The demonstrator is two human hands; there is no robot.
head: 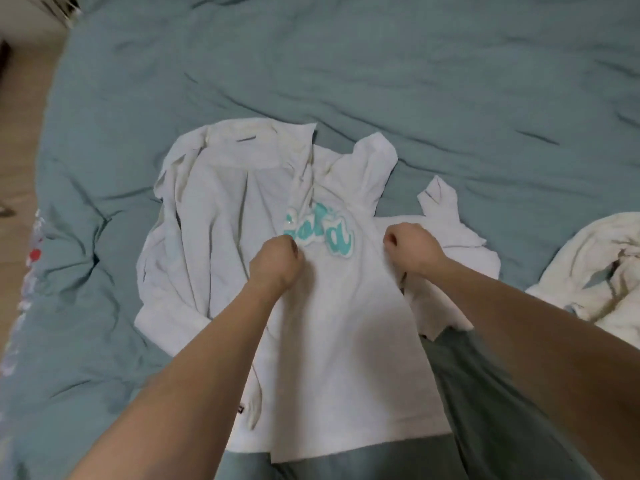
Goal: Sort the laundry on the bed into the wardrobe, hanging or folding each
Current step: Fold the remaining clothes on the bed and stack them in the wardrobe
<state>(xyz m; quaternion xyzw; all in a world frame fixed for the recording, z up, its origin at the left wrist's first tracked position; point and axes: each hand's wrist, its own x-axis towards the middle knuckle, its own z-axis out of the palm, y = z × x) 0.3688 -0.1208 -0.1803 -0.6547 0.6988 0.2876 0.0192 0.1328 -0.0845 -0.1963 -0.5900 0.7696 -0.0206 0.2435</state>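
A white hooded top [339,323] with teal lettering on its chest lies face up in the middle of the teal bed cover [381,71]. My left hand [275,259] grips its fabric just left of the lettering. My right hand [410,245] grips the fabric at the top's right edge, beside a sleeve. Under the top's left side lies a pale grey collared shirt [207,216], spread out with its collar toward the far side.
Another crumpled white garment [595,268] lies at the right edge of the bed. The bed's left edge runs along a wooden floor [24,140]. Wrinkled teal cover fills the far half of the bed.
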